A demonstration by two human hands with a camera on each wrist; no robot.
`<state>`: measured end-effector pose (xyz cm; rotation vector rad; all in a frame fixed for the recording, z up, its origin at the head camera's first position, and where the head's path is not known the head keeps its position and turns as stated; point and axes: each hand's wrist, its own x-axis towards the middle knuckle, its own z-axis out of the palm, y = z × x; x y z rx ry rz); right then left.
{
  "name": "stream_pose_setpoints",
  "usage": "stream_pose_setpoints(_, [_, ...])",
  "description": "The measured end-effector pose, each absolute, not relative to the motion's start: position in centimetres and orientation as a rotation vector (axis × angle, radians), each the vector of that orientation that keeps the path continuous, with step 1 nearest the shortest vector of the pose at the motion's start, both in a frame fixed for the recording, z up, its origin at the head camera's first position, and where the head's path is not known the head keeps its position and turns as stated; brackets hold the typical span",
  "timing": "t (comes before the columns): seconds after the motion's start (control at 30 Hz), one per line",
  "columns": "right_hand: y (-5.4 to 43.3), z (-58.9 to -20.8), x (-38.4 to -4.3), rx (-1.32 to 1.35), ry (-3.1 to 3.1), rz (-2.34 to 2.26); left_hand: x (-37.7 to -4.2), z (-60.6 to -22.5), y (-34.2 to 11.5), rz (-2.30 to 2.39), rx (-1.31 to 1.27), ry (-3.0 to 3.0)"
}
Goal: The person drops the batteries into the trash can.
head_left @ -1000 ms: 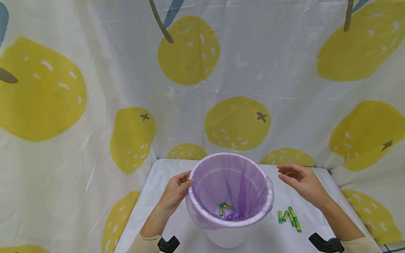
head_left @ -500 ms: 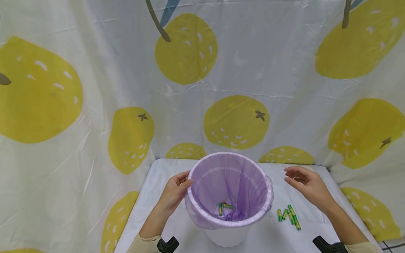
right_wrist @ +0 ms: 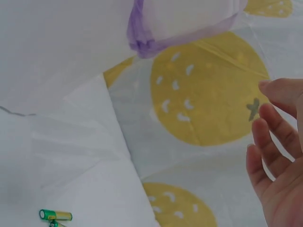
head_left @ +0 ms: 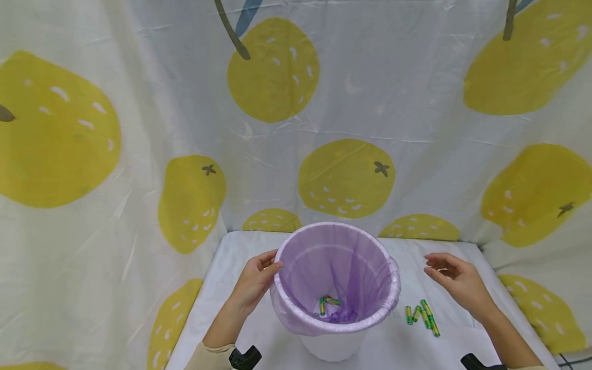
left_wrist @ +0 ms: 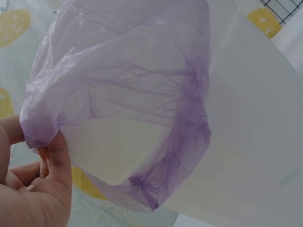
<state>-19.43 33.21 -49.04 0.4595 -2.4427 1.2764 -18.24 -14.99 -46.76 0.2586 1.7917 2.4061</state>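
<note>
A white trash can point(head_left: 333, 347) stands on the table, lined with a thin purple trash bag point(head_left: 289, 321) folded over its rim. My left hand point(head_left: 253, 280) pinches the bag-covered rim at its left, thumb on the inner side; the left wrist view shows its fingers against the purple film point(left_wrist: 189, 94). Inside the can lie a few green and yellow batteries point(head_left: 322, 307). Over the table to the right of the can, my right hand point(head_left: 460, 282) hangs loosely curled, holding nothing. Below it on the table are several more batteries point(head_left: 426, 314), two showing in the right wrist view point(right_wrist: 56, 215).
A white cloth covers the table point(head_left: 398, 354). Behind and along the sides hangs a pale curtain point(head_left: 416, 169) printed with yellow fruit. Dark wire bars point(left_wrist: 280, 10) show in a corner of the left wrist view.
My right hand has moved right and a little nearer, away from the can. The left hand keeps its hold on the rim, and the batteries lie as before.
</note>
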Motion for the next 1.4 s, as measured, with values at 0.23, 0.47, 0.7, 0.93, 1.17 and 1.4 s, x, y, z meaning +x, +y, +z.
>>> stream_pose_setpoints(0.23, [33.9,-50.8,-19.2,0.382,-2.464,1.253,-18.2,-46.7,-15.1,2.402,0.245,1.793])
stream_pose_setpoints(0.47, [34.5,-52.0,-19.1,0.297,-2.485,1.250,-18.3,-46.6,-15.0,2.421,0.256,1.773])
stream_pose_setpoints(0.7, [35.1,-54.2,-18.8,0.234,-2.485,1.258,-18.5,-46.7,-15.0,2.402,0.274,1.786])
stream_pose_setpoints(0.93, [35.2,-56.6,-18.2,0.149,-2.539,1.259,-18.4,-46.6,-15.0,2.402,0.255,1.787])
stream_pose_setpoints(1.17, [35.0,-58.1,-17.9,0.071,-2.586,1.264,-18.3,-46.5,-15.2,2.410,0.249,1.773])
stream_pose_setpoints(1.4, [35.6,-60.4,-17.0,-0.068,-2.651,1.269,-18.4,-46.6,-15.1,2.388,0.253,1.796])
